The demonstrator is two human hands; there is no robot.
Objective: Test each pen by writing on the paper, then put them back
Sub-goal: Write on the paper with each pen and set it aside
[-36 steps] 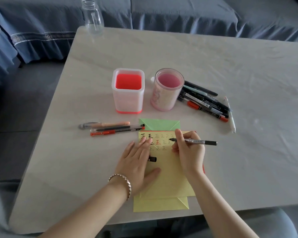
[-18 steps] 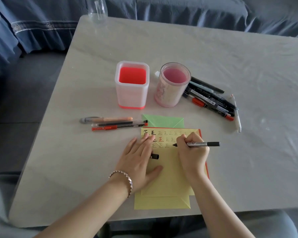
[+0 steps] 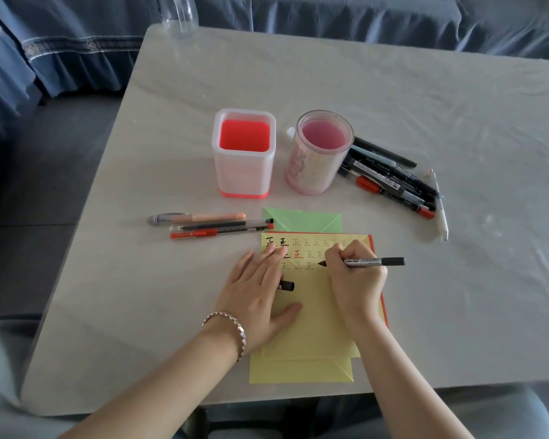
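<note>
By the six o'clock table [image 3: 133, 375] edge, my right hand [image 3: 355, 289] grips a marker [image 3: 374, 262]. My flat left hand [image 3: 254, 299] half-hides a black cap [image 3: 287, 286].

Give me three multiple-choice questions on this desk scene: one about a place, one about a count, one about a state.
1. On which side of the round cup does the pen pile lie?
A. Left
B. Right
C. Inside it

2. How many pens lie left of the green paper?
A. One
B. Six
C. Three

3. The marker in the right hand is:
A. Uncapped, tip at the yellow paper
B. Capped
C. Dropped

Answers:
1. B, the pile sits against the cup's right side.
2. C, an orange, a black and a red one lie side by side.
3. A, its bare tip meets the sheet beside the written characters.
</note>
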